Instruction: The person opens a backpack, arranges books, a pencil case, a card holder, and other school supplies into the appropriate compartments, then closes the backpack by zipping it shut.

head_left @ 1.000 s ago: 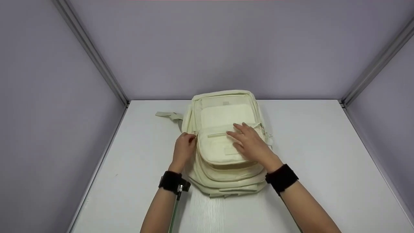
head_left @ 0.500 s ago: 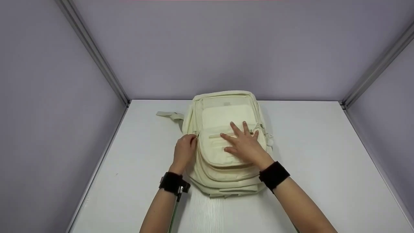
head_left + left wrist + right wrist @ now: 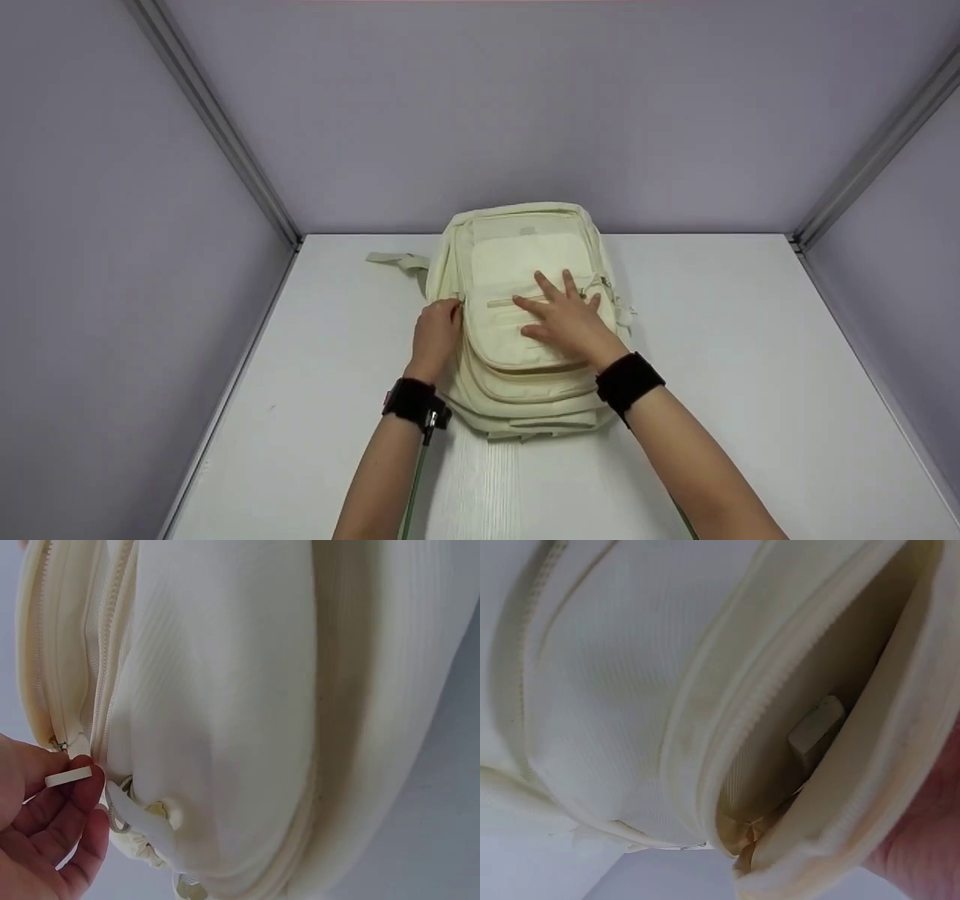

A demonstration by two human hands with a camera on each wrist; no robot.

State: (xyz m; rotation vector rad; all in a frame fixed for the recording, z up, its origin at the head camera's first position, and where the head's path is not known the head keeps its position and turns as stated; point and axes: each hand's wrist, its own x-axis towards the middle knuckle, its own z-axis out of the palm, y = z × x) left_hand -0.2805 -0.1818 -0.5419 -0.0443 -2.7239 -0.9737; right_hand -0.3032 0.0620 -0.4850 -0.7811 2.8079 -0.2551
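A cream backpack [image 3: 536, 255] lies front side up. At the left edge of its front pocket [image 3: 499, 341], my left hand [image 3: 436, 334] pinches a zipper pull [image 3: 69, 777] between thumb and finger, close to the zip's end. My right hand [image 3: 574, 326] rests on the pocket's front with its fingers spread. In the right wrist view that pocket gapes at its zipped edge, and a small pale block-like thing [image 3: 817, 725] shows inside; its kind is unclear. Part of my right hand [image 3: 922, 829] appears beyond the pocket's flap.
The backpack lies on a white table [image 3: 750, 375], near its back edge. Grey panels [image 3: 480, 112] stand behind and on both sides. A loose strap [image 3: 397, 260] sticks out to the left of the bag.
My right hand has come down onto the pocket and spread its fingers. The backpack and both hands now appear slightly higher in the head view. My left hand stays at the zipper pull.
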